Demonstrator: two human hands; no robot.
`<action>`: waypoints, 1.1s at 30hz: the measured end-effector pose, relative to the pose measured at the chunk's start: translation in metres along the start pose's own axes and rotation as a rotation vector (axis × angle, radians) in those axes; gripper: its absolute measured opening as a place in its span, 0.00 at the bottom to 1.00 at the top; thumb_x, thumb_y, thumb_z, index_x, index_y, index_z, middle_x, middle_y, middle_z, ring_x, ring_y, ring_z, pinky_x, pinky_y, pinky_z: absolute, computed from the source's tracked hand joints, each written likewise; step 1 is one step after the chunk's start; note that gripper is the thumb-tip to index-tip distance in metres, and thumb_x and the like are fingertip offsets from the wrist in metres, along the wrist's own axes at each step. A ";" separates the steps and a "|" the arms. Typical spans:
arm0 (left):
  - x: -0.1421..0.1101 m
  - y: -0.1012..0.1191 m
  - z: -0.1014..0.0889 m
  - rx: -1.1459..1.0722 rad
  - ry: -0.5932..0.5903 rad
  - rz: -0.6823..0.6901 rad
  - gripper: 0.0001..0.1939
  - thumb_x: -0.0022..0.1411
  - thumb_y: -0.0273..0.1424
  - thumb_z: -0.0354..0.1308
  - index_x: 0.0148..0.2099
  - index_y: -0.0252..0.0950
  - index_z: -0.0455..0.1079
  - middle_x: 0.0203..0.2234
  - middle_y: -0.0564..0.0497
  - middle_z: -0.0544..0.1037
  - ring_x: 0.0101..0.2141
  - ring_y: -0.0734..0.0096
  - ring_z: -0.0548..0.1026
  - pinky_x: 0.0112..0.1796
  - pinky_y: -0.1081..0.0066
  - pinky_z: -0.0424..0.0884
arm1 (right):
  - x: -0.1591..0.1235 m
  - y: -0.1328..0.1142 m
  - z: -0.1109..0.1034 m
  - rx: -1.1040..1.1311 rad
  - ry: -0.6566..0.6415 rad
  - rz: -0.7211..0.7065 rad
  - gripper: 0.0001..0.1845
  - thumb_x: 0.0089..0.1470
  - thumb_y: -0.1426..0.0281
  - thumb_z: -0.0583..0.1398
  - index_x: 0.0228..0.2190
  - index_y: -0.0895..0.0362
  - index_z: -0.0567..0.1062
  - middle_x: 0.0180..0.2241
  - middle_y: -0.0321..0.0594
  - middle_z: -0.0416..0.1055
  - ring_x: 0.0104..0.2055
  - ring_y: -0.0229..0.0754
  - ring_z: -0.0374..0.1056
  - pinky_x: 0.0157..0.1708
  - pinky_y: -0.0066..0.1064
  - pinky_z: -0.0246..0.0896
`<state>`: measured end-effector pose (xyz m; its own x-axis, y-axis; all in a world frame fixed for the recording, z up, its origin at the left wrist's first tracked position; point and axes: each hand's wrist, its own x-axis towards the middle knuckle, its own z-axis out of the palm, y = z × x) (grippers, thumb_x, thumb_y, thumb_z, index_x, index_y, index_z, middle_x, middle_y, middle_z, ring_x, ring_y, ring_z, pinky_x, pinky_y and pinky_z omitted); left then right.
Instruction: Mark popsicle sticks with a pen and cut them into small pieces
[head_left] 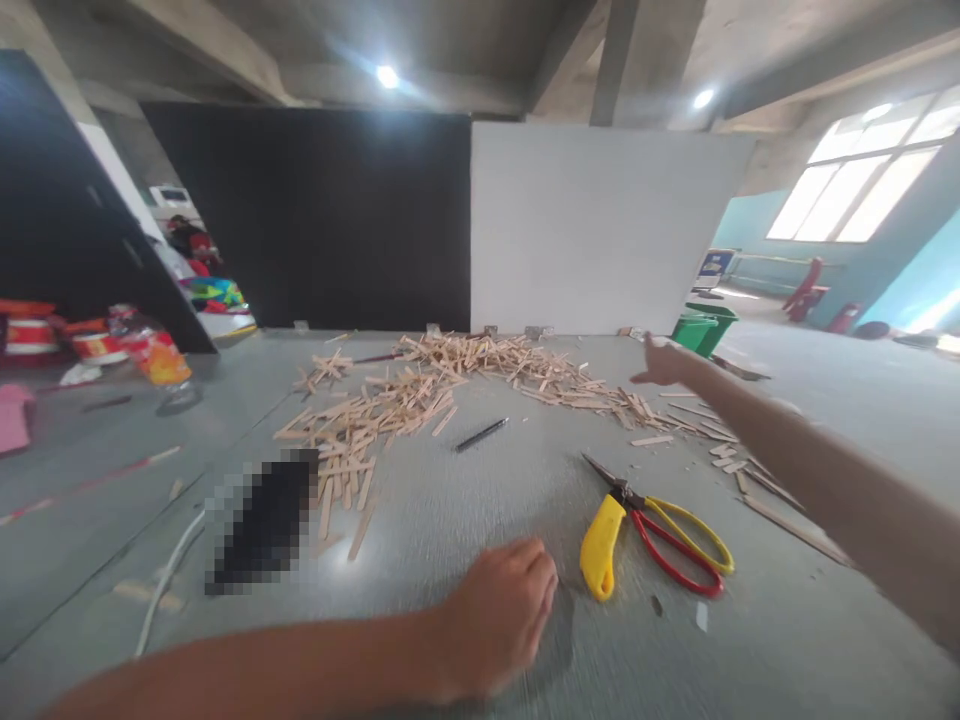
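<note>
My left hand (501, 612) rests low over the grey table, fingers curled into a fist; whatever may be inside is hidden. My right hand (664, 361) reaches out to the table's far right, thumb and a finger apart, near the end of the stick pile. Flat wooden sticks (360, 410) lie heaped in a loose arc across the table. Within that arc lies a dark pen (481, 434). To the right of my left hand are scissors (679, 545) with red and yellow handles, beside a tool with a thick yellow handle (601, 548).
A black panel (322, 220) and a white panel (600, 230) stand along the table's back edge. At left are a bottle (154, 350), a white cable (169, 580) and a pixelated dark object (266, 525). Green bins (705, 328) stand beyond the right edge.
</note>
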<state>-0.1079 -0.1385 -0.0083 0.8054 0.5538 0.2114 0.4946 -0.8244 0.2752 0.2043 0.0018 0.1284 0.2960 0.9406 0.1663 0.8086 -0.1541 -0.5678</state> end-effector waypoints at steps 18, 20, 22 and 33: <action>-0.001 -0.006 0.002 0.040 0.042 0.062 0.07 0.72 0.26 0.49 0.39 0.36 0.67 0.33 0.51 0.76 0.31 0.68 0.74 0.33 0.69 0.66 | 0.097 0.070 0.100 -0.397 -0.279 -0.160 0.18 0.67 0.63 0.63 0.55 0.56 0.74 0.56 0.47 0.72 0.51 0.50 0.73 0.49 0.47 0.73; -0.002 -0.007 0.002 0.053 0.042 0.071 0.07 0.72 0.26 0.50 0.39 0.36 0.67 0.33 0.50 0.76 0.31 0.68 0.74 0.33 0.69 0.66 | 0.099 0.072 0.106 -0.389 -0.260 -0.161 0.18 0.67 0.63 0.63 0.55 0.56 0.74 0.55 0.47 0.72 0.51 0.50 0.74 0.49 0.47 0.73; -0.003 -0.008 0.002 0.065 0.043 0.076 0.06 0.71 0.27 0.51 0.39 0.36 0.66 0.32 0.50 0.76 0.31 0.68 0.74 0.32 0.69 0.65 | 0.101 0.074 0.109 -0.366 -0.239 -0.156 0.18 0.67 0.63 0.63 0.54 0.56 0.74 0.55 0.47 0.72 0.51 0.50 0.74 0.49 0.47 0.73; -0.007 -0.012 0.005 0.104 0.075 0.107 0.07 0.71 0.28 0.50 0.38 0.36 0.66 0.32 0.50 0.75 0.31 0.67 0.74 0.31 0.68 0.65 | 0.063 0.050 0.092 0.084 -0.157 -0.073 0.15 0.65 0.60 0.64 0.45 0.60 0.78 0.45 0.40 0.77 0.42 0.48 0.75 0.41 0.40 0.75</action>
<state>-0.1175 -0.1331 -0.0182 0.8302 0.4665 0.3051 0.4419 -0.8845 0.1498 0.2163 0.0812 0.0367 0.1498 0.9850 0.0854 0.7777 -0.0640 -0.6253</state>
